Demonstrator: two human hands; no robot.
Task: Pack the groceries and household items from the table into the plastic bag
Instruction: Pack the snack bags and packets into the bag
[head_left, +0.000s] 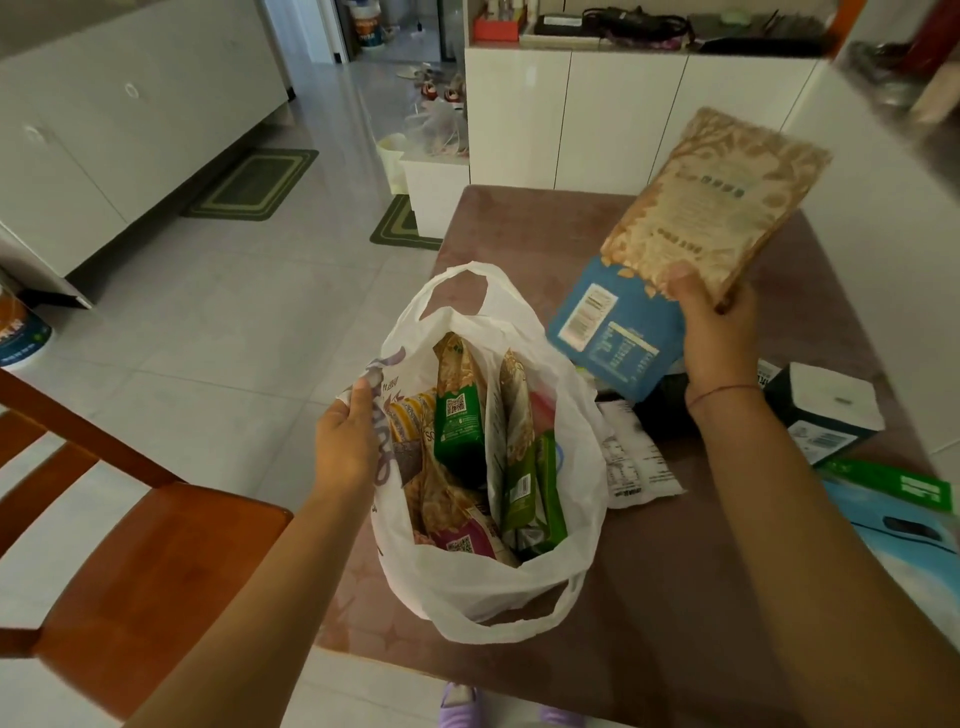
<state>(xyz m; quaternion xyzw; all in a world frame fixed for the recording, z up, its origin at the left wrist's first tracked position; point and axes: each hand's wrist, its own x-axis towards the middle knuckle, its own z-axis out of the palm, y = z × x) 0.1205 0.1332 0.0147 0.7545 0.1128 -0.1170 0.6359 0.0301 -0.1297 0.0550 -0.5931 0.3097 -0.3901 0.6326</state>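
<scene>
A white plastic bag stands open at the table's near left corner, filled with several green, tan and purple snack packs. My left hand grips the bag's left rim and holds the mouth open. My right hand is raised above the table to the right of the bag and pinches two flat packs by their lower edges: a tan patterned packet in front and a blue pouch behind it. Both packs hang in the air, apart from the bag.
On the brown table lie a white printed packet, a dark box with a white top, and green and light-blue packages at the right edge. A wooden chair stands to the left. White cabinets are behind.
</scene>
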